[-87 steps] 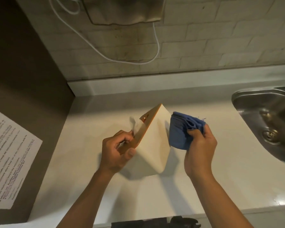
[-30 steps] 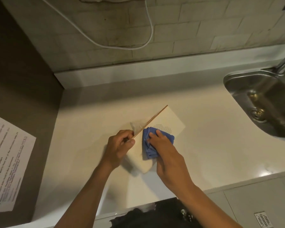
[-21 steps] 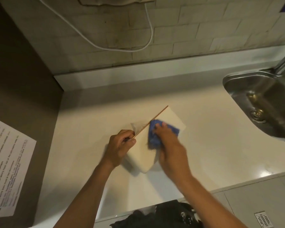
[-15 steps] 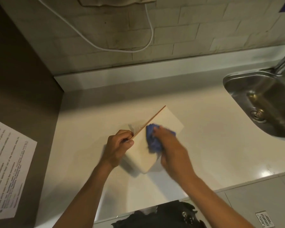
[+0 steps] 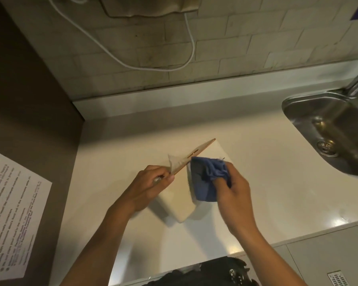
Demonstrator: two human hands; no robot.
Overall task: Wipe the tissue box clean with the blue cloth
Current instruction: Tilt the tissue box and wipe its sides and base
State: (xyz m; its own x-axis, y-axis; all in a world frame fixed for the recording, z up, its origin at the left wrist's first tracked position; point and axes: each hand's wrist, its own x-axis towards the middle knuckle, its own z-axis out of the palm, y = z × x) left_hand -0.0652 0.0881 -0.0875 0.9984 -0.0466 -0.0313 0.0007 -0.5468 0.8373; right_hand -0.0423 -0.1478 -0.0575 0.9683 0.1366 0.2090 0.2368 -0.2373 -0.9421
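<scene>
The right hand (image 5: pixel 234 188) and bunched blue cloth (image 5: pixel 207 178) cover the right part of the tissue box (image 5: pixel 180 199). The sink (image 5: pixel 327 129) is cut off at the right edge. Print on the paper sheet (image 5: pixel 12 219) at left is unreadable.

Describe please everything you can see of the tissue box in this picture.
The tissue box is cream-white with rounded corners and a thin wood-coloured lid, slotted, from which a white tissue sticks out. It stands tipped on the white counter, lid facing left. The left hand grips its lid edge; the right hand presses the blue cloth on its upward side.
</scene>
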